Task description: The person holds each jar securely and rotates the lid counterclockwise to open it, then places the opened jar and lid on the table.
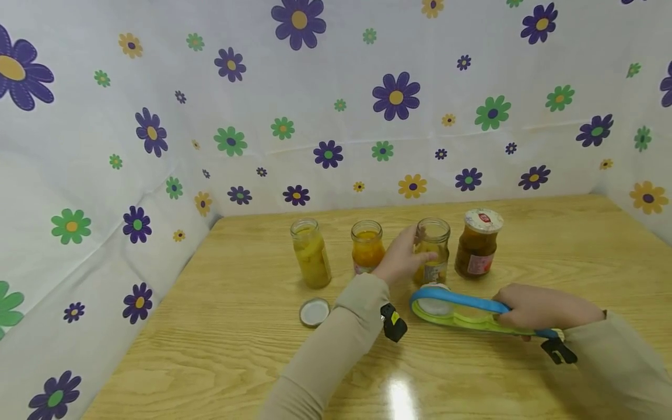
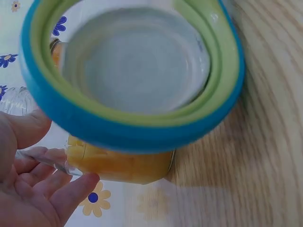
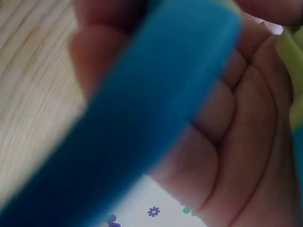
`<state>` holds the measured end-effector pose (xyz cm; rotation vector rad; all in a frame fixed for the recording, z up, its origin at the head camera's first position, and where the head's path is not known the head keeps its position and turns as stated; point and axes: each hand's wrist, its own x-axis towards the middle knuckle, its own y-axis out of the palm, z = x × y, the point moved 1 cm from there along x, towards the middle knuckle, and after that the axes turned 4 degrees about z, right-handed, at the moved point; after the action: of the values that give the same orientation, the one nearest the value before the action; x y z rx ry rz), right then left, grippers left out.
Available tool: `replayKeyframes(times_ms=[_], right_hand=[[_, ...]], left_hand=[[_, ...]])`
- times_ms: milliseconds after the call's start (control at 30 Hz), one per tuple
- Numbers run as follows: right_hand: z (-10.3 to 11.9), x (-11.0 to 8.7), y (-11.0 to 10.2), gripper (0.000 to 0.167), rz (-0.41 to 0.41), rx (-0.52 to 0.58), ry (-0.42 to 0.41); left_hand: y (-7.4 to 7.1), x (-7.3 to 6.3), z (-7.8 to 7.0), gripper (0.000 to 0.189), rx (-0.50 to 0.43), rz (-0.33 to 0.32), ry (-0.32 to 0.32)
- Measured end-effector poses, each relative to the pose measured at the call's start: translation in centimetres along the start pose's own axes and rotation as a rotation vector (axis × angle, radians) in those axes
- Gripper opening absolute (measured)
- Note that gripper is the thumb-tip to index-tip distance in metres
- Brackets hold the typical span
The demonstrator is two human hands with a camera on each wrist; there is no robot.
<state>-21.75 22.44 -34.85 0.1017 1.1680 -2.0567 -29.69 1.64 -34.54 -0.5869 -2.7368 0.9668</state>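
Observation:
My left hand [image 1: 401,256] holds an uncapped glass jar [image 1: 434,273] of yellow fruit pieces, the thumb in front of the glass. In the left wrist view the fingers lie about the jar's neck end, and yellow contents [image 2: 125,163] show through the glass. A blue and green jar opener [image 1: 472,300] is gripped in my right hand [image 1: 551,309], fingers curled round its handle. Inside the opener's loop sits a jar lid [image 2: 137,61] with its pale underside showing, apart from the jar and just in front of it. The right wrist view shows the blue band [image 3: 128,104] across the fingers.
Left of the held jar stand an open jar of orange fruit [image 1: 367,251] and a taller open jar of yellow contents [image 1: 312,262]. A loose lid [image 1: 315,312] lies before them. To the right stands a dark jar [image 1: 476,251] with its lid on. Flowered cloth [image 1: 315,105] hangs behind.

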Motion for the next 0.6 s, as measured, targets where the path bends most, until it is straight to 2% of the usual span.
replayKeyframes(times_ms=[167,333,400,467,600], right_hand=[[0.0,0.3,0.0,0.033,0.019,0.013,-0.003],[0.2,0.3,0.1,0.025,0.029,0.020,-0.021],[0.3,0.2,0.1,0.019,0.015,-0.028,-0.044],[0.4,0.0,-0.1,0.013,-0.029,-0.124,-0.099],[0.8,-0.9,-0.8,0.019,-0.152,-0.290,-0.152]], left_hand=[[0.0,0.0,0.0,0.049,-0.009,0.018,0.003],[0.0,0.1,0.1,0.046,0.002,0.026,0.004],[0.1,0.1,0.1,0.046,0.001,0.029,0.003],[0.1,0.1,0.3,0.047,-0.003,0.032,-0.001],[0.0,0.1,0.5,0.046,-0.018,0.038,-0.010]])
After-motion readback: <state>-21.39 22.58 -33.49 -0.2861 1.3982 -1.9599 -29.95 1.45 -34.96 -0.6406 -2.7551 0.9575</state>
